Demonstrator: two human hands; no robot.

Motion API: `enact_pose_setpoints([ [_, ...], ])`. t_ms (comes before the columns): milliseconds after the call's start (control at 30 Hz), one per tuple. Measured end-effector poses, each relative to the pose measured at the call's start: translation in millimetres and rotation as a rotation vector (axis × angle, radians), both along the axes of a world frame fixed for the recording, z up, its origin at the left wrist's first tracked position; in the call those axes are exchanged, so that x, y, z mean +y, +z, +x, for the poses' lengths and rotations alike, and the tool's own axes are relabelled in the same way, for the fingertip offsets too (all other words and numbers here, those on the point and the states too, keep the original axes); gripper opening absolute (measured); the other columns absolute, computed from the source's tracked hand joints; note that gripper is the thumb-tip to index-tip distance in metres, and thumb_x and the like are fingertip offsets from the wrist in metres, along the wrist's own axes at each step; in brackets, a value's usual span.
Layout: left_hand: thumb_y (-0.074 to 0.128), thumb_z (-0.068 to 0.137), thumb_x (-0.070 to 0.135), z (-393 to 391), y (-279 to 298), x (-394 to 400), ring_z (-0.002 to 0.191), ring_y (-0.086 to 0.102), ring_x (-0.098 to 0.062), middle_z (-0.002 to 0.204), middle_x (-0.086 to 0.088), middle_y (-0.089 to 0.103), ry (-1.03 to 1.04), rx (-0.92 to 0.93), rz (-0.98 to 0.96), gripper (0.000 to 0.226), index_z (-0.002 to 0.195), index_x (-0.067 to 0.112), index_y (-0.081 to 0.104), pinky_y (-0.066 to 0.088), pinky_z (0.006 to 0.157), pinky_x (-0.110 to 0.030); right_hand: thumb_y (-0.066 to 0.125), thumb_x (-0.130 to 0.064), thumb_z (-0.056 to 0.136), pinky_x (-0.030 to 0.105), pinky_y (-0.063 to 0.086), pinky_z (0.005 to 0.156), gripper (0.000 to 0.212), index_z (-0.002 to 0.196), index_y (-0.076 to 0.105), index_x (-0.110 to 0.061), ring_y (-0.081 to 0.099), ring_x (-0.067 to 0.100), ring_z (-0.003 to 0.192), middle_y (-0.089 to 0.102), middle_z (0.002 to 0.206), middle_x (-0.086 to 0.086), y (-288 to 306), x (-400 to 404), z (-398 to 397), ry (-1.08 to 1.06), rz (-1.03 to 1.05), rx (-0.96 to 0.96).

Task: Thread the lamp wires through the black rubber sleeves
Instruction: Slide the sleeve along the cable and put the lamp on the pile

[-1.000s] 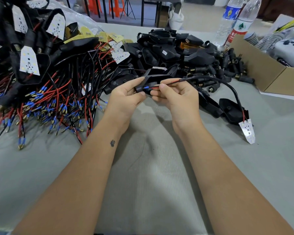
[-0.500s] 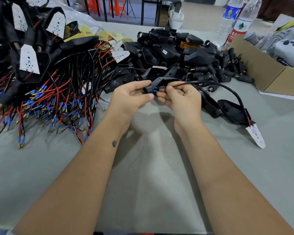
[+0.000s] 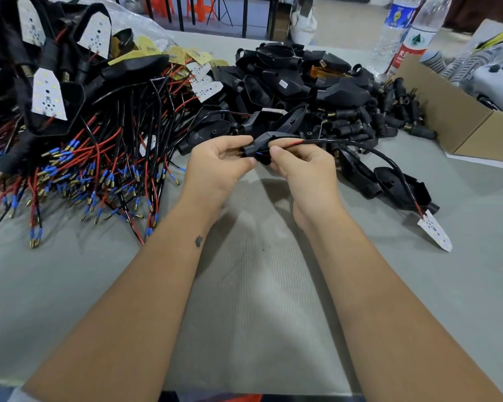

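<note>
Black rubber sleeve [image 3: 257, 146] pinched in left hand [image 3: 219, 166] above grey table [image 3: 70, 285], right hand [image 3: 304, 166] pinching red-black wire [image 3: 346, 142] at its mouth; bottle [image 3: 413, 36] label print unreadable.

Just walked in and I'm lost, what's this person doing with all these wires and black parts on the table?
A person is threading a lamp's wires into a black rubber sleeve. The left hand holds the sleeve, while the right hand pinches the red and black wires at its opening. The black cable trails right to a white LED board lying on the grey table. A pile of wired lamps sits left, loose black parts behind.
</note>
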State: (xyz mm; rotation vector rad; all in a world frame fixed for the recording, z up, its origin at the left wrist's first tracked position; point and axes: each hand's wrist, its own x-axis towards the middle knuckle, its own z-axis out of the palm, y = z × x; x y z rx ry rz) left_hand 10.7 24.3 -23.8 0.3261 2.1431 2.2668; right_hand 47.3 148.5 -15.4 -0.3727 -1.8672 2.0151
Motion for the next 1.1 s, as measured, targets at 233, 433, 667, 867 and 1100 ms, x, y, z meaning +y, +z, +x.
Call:
enact_pose_setpoints([
  [233, 0.068, 0.082, -0.007, 4.2, 4.4, 0.8, 0.073, 0.064, 0.003, 0.088, 0.004, 0.070, -0.004, 0.028, -0.043, 0.032, 0.109, 0.012, 0.067, 0.049, 0.073, -0.013, 0.057, 0.009, 0.092, 0.022, 0.058, 0.071, 0.014, 0.087, 0.065, -0.002, 0.071, 0.017, 0.074, 0.068, 0.079, 0.013, 1.0, 1.1, -0.5, 0.096, -0.348, 0.053],
  [433, 0.067, 0.083, -0.009, 8.7, 10.0, 4.4, 0.083, 0.067, -0.008, 0.093, -0.003, 0.071, -0.007, -0.064, 0.104, 0.034, 0.112, 0.007, 0.062, 0.055, 0.083, -0.021, 0.065, 0.004, 0.088, 0.022, 0.053, 0.066, 0.012, 0.083, 0.069, -0.006, 0.064, 0.008, 0.065, 0.068, 0.067, 0.001, 0.0, 2.7, -0.6, 0.071, -0.199, 0.051],
  [667, 0.059, 0.090, -0.005, 6.0, 13.8, 1.5, 0.078, 0.070, -0.011, 0.089, -0.009, 0.070, -0.046, -0.249, 0.456, 0.012, 0.096, 0.003, 0.066, 0.056, 0.078, -0.020, 0.070, -0.004, 0.087, 0.024, 0.044, 0.064, 0.017, 0.077, 0.072, -0.017, 0.052, 0.007, 0.061, 0.062, 0.063, -0.006, 1.9, 2.3, 1.2, 0.119, -0.085, 0.040],
  [867, 0.061, 0.089, -0.006, 4.9, 11.5, 0.3, 0.086, 0.070, -0.014, 0.088, -0.008, 0.072, -0.057, -0.223, 0.430, 0.013, 0.091, 0.005, 0.068, 0.055, 0.078, -0.019, 0.070, -0.007, 0.088, 0.018, 0.043, 0.057, 0.015, 0.079, 0.069, -0.019, 0.050, 0.004, 0.054, 0.061, 0.064, -0.008, 3.3, 1.9, 2.2, 0.103, -0.065, 0.020],
  [1100, 0.053, 0.097, 0.001, 3.0, 14.4, 1.3, 0.069, 0.069, -0.011, 0.077, -0.003, 0.066, 0.136, -0.233, 0.444, 0.011, 0.090, 0.006, 0.059, 0.057, 0.070, -0.020, 0.080, -0.020, 0.080, 0.034, 0.054, 0.081, 0.025, 0.085, 0.056, -0.026, 0.063, 0.022, 0.088, 0.057, 0.106, 0.006, -0.2, -6.3, 0.8, -0.089, 0.206, -0.053],
])
